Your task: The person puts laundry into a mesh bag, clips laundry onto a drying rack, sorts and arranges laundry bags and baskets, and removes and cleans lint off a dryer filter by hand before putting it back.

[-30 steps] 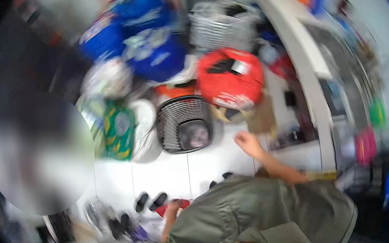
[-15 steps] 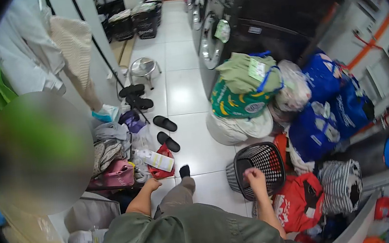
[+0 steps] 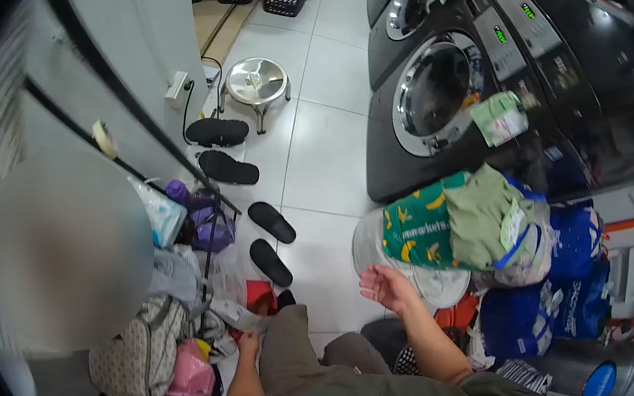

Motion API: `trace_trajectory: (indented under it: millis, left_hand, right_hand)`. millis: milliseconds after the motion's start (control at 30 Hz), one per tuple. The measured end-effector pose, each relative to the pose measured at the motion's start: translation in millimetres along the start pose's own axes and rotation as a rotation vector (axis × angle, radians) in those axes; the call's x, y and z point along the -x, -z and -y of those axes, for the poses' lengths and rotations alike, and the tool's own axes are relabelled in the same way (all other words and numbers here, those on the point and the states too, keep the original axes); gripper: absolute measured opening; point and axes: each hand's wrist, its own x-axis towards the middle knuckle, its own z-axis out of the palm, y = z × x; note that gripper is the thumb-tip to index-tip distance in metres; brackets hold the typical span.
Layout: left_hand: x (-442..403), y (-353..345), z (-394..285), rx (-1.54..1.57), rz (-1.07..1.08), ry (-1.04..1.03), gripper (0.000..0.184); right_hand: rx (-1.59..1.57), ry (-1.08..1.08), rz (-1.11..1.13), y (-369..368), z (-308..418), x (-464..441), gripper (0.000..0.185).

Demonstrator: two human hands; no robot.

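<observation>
My right hand [image 3: 388,290] is open with its fingers apart, in front of a green bag with a banana pattern [image 3: 418,225] and a white tub [image 3: 440,284]. It holds nothing. Low on the left, my left hand [image 3: 248,342] has its fingers drawn together at the lower edge of a white printed packet [image 3: 237,317]. Whether it grips the packet is too small to make out. A red bag [image 3: 260,297] lies just beyond the packet. Left of that hand are a pink bag [image 3: 193,368] and a patterned beige bag [image 3: 143,349].
Black slippers [image 3: 271,262] lie on the tiles, with a round metal stool [image 3: 257,81] farther ahead. Front-loading washing machines [image 3: 438,94] line the right side. Blue bags [image 3: 515,320] crowd the right; a black rack pole [image 3: 145,131] stands left.
My view has moved forward and tilted, bringing the stool and machines closer. My right hand has moved from over the black basket to beside the green bag, fingers spreading. My left hand now meets the packet.
</observation>
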Motion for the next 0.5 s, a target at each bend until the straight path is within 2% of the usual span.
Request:
trace_trajectory:
  millis: [33, 100, 167, 233, 267, 300, 367, 400, 433, 467, 500]
  left_hand:
    - [0.2, 2.2, -7.2, -0.002, 0.011, 0.042, 0.035]
    - [-2.5, -0.8, -18.9, -0.001, 0.028, 0.093, 0.034]
    - [-15.3, -3.3, -19.1, 0.123, 0.005, 0.111, 0.032]
    - [-14.6, 3.3, -37.9, 0.111, -0.04, 0.106, 0.03]
    - [-13.8, 3.6, -50.8, 0.103, -0.083, 0.099, 0.028]
    - [-18.4, 4.7, -55.9, 0.157, -0.041, 0.08, 0.028]
    - [-13.9, 18.4, -95.3, 0.044, 0.01, 0.097, 0.023]
    - [-18.8, 19.5, -87.5, -0.131, -0.023, -0.288, 0.03]
    - [-24.4, 23.3, -94.6, -0.472, -0.018, -0.352, 0.045]
    - [-24.9, 25.1, -109.7, -0.507, -0.059, -0.384, 0.061]
    - [-29.1, 24.1, -132.7, -0.629, -0.013, -0.387, 0.039]
  right_hand:
    - [0.005, -0.004, -0.005, 7.4, 5.6, -18.1, 0.017]
    - [-0.175, -0.118, -0.141, 27.6, 19.2, -44.4, 0.019]
    - [-0.191, -0.146, -0.213, 40.7, 40.8, -65.2, 0.017]
    - [-0.195, -0.167, -0.332, 53.3, 68.5, -83.4, 0.015]
    - [-0.252, -0.201, -0.295, 61.4, 84.2, -94.5, 0.012]
    - [-0.25, -0.199, -0.303, 68.7, 97.8, -109.9, 0.012]
    - [-0.277, -0.355, -0.252, 75.7, 136.4, -141.3, 0.011]
    - [-0.255, -0.416, -0.407, 53.3, 163.8, -159.8, 0.012]
    - [-0.265, -0.418, -0.407, 37.5, 188.7, -185.7, 0.012]
    - [-0.258, -0.433, -0.338, 26.3, 221.1, -215.6, 0.012]
    - [-0.26, -0.447, -0.275, 13.4, 252.4, -236.8, 0.013]
